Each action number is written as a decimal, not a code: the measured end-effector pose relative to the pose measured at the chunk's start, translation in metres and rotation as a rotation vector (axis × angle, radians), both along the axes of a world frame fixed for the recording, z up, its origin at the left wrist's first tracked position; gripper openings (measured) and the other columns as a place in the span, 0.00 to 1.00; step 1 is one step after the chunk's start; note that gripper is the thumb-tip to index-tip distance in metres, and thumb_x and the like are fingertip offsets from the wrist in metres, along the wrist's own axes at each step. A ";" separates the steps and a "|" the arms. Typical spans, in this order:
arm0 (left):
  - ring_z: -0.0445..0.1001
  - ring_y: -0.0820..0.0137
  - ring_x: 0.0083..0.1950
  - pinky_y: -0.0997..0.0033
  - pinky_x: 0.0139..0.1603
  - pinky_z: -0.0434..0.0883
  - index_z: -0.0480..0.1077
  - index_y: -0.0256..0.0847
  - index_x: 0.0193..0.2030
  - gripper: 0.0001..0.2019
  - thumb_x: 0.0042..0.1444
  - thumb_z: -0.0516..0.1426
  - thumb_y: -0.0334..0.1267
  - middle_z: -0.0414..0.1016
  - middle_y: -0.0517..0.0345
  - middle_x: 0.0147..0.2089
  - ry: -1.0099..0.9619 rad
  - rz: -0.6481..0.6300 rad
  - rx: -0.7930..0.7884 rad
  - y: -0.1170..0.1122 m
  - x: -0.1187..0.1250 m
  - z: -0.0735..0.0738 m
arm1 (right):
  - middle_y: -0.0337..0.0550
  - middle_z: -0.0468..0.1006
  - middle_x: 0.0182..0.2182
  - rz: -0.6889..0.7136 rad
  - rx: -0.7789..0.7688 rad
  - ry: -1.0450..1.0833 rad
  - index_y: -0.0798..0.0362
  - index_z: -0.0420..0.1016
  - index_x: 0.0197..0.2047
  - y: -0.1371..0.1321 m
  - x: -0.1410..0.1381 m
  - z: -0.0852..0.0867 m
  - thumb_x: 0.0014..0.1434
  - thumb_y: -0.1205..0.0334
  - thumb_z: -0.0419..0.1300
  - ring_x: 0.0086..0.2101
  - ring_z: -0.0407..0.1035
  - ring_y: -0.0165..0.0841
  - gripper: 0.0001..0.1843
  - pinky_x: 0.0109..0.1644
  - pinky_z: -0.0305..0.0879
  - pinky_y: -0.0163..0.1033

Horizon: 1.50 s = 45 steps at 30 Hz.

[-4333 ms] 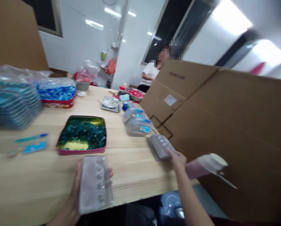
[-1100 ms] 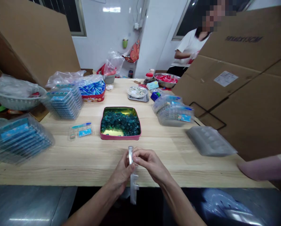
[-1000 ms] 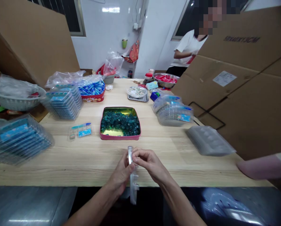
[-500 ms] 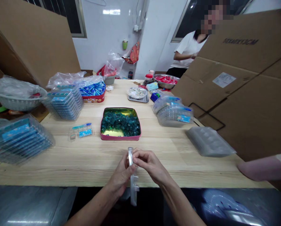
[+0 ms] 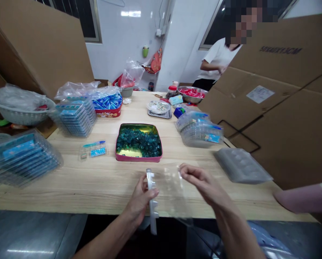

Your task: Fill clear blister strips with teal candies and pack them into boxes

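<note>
Clear piece [image 5: 174, 194], perhaps single tray, is pinched by right hand [image 5: 200, 178], two o'clock from left hand [image 5: 141, 199], which, gripping plastic tray [image 5: 152, 212], should be steady.

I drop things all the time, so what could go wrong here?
The right hand pinches the thin clear plastic near its top, so it might slip. The pink-sided tin is open, so a bump could spill its blue-green pieces. The leaning pile of packs at the left might slide.
</note>
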<state>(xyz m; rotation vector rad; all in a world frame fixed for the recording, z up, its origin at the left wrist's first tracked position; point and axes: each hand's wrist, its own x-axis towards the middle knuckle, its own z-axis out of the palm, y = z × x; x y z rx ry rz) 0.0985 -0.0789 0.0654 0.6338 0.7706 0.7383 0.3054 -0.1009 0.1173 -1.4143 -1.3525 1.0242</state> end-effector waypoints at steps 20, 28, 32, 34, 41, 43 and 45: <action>0.67 0.58 0.50 0.64 0.47 0.63 0.68 0.43 0.51 0.36 0.34 0.69 0.52 0.71 0.49 0.49 -0.021 -0.035 0.040 -0.001 0.000 -0.001 | 0.39 0.70 0.24 0.133 -0.144 0.473 0.55 0.77 0.25 0.019 -0.072 -0.030 0.45 0.54 0.69 0.26 0.64 0.29 0.13 0.28 0.61 0.33; 0.66 0.58 0.53 0.64 0.51 0.61 0.69 0.41 0.50 0.30 0.40 0.67 0.49 0.71 0.49 0.51 -0.071 -0.038 0.115 -0.002 0.000 -0.006 | 0.39 0.69 0.26 0.183 -0.133 0.407 0.56 0.75 0.24 0.015 -0.071 -0.026 0.48 0.53 0.67 0.26 0.63 0.28 0.14 0.31 0.61 0.34; 0.67 0.60 0.50 0.65 0.49 0.61 0.69 0.40 0.49 0.29 0.39 0.67 0.47 0.72 0.50 0.46 -0.059 -0.006 0.116 -0.003 0.003 -0.006 | 0.38 0.69 0.26 0.186 -0.126 0.379 0.55 0.73 0.24 0.014 -0.073 -0.024 0.50 0.52 0.65 0.26 0.62 0.28 0.15 0.32 0.60 0.35; 0.67 0.59 0.50 0.65 0.49 0.61 0.70 0.40 0.47 0.28 0.38 0.68 0.46 0.72 0.49 0.46 -0.051 0.009 0.091 -0.003 0.004 -0.004 | 0.38 0.68 0.26 0.184 -0.129 0.386 0.55 0.72 0.24 0.014 -0.073 -0.025 0.50 0.52 0.65 0.26 0.62 0.28 0.15 0.32 0.60 0.35; 0.69 0.64 0.42 0.67 0.42 0.63 0.68 0.39 0.45 0.29 0.35 0.68 0.46 0.73 0.52 0.41 -0.047 0.010 -0.030 0.000 -0.002 -0.001 | 0.37 0.66 0.24 0.038 -0.105 0.274 0.55 0.70 0.22 0.010 -0.033 -0.019 0.47 0.55 0.65 0.27 0.59 0.29 0.13 0.33 0.55 0.35; 0.69 0.66 0.39 0.69 0.40 0.63 0.67 0.41 0.45 0.30 0.34 0.69 0.46 0.72 0.55 0.38 -0.020 0.017 -0.055 0.000 -0.004 -0.001 | 0.37 0.65 0.22 -0.004 -0.107 0.137 0.54 0.69 0.22 0.010 -0.013 -0.011 0.47 0.55 0.63 0.26 0.58 0.29 0.12 0.31 0.54 0.35; 0.68 0.68 0.37 0.71 0.38 0.62 0.67 0.42 0.45 0.30 0.33 0.69 0.46 0.70 0.58 0.37 0.013 0.026 -0.070 0.000 -0.005 -0.002 | 0.36 0.64 0.19 -0.057 -0.124 -0.092 0.54 0.68 0.20 0.011 0.003 -0.004 0.48 0.54 0.61 0.24 0.57 0.29 0.13 0.29 0.52 0.35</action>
